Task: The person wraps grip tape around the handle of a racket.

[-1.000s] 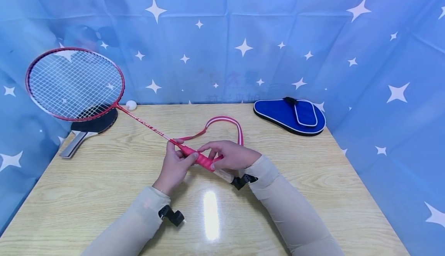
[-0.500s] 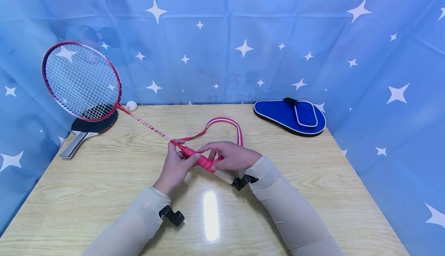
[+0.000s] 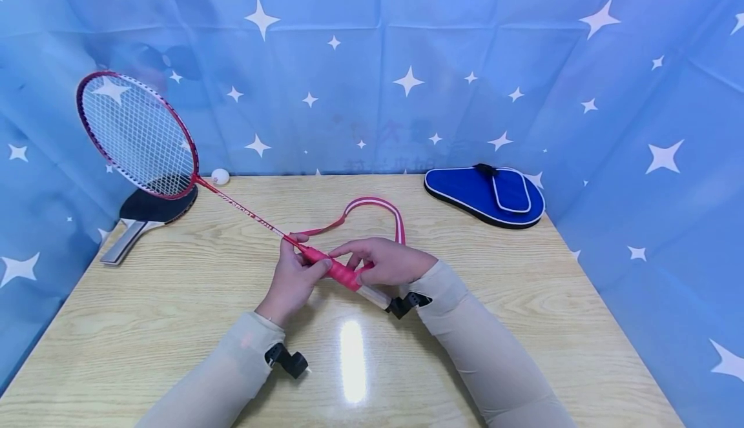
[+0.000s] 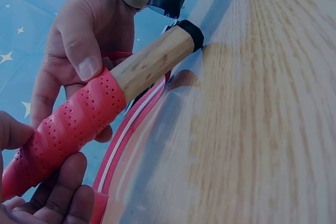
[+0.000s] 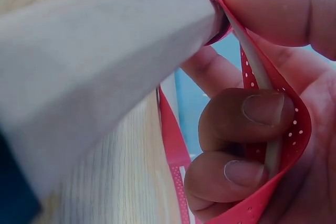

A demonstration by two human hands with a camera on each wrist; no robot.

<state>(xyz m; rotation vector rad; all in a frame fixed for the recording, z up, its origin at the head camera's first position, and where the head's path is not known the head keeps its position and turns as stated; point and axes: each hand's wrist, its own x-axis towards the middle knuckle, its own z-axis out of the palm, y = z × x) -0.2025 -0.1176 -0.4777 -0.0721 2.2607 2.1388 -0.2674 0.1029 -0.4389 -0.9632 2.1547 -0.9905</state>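
A red badminton racket (image 3: 232, 203) slants up to the left, its strung head raised above the table. My left hand (image 3: 293, 279) pinches the upper handle between thumb and fingers. Perforated pink grip tape (image 4: 73, 121) is wound round the upper handle; below it the wood (image 4: 155, 59) is bare down to a dark end cap (image 4: 191, 34). My right hand (image 3: 389, 260) holds the tape at the lowest turn, thumb pressing it, and in the right wrist view other fingers curl round a loop of the tape strip (image 5: 299, 124). A striped pink tail of tape (image 3: 372, 201) arcs onto the table.
A black table tennis bat (image 3: 154, 208) lies at the table's left edge, partly behind the racket head. A white ball (image 3: 219, 176) sits at the back edge. A blue bat case (image 3: 485, 194) lies at the back right, before a starry blue curtain (image 3: 360, 92).
The racket has turned about its shaft, so its head looks narrower and more tilted. Both hands keep nearly the same places on the handle and tape.
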